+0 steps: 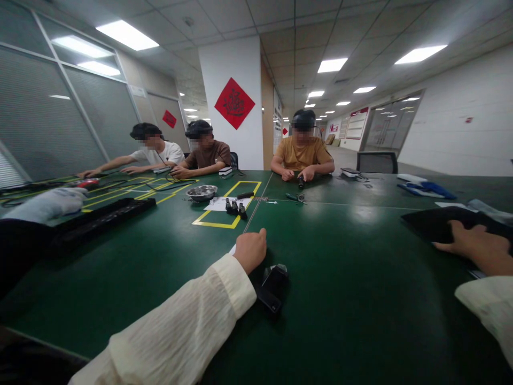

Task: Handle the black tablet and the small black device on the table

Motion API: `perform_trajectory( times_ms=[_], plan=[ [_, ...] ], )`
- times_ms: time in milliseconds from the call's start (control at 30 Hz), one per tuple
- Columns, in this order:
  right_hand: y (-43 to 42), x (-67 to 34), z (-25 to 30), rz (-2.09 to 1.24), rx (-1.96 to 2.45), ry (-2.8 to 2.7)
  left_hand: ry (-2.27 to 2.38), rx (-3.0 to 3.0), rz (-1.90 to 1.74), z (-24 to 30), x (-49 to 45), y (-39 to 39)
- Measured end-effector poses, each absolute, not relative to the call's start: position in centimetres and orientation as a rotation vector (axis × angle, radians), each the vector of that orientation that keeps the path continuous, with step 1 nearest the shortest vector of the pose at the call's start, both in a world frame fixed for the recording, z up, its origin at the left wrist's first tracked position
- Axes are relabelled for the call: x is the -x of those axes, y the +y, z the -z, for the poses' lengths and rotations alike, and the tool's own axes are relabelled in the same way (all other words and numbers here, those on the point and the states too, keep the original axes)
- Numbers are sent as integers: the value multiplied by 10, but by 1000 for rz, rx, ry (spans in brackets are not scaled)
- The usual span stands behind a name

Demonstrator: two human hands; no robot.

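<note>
Near the middle of the green table, my left hand is closed, and whatever its fingers hold is hidden. A white edge of something shows beside its wrist. Just below that hand lies a black device with a clear end, apart from the fingers. Far to the right, my right hand rests with spread fingers on a flat black thing, whose kind I cannot make out.
Ahead stand several small black parts, a metal bowl and pliers. A gloved hand of another person is beside a long black tray at left. Three people sit across. Blue-and-white cloth lies back right.
</note>
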State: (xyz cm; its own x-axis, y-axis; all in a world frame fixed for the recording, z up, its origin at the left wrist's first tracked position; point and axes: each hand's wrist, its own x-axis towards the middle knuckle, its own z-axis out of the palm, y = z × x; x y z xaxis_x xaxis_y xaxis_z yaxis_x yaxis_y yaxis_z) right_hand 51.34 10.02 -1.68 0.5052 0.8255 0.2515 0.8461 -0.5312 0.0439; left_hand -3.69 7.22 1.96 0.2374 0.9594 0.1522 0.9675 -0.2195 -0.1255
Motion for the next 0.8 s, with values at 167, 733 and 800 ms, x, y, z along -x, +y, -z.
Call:
perform_trajectory(
  times_ms=[167,733,800],
  plan=[
    [81,-449,-2,662,2634,-1575,-1829,2321,80,-18,38,73],
    [41,-212,-39,362,2402,-2078,-1827,2332,114,-19,38,72],
    [42,-201,-42,176,2392,-2190,-1832,2334,116,-18,38,73]
  ],
)
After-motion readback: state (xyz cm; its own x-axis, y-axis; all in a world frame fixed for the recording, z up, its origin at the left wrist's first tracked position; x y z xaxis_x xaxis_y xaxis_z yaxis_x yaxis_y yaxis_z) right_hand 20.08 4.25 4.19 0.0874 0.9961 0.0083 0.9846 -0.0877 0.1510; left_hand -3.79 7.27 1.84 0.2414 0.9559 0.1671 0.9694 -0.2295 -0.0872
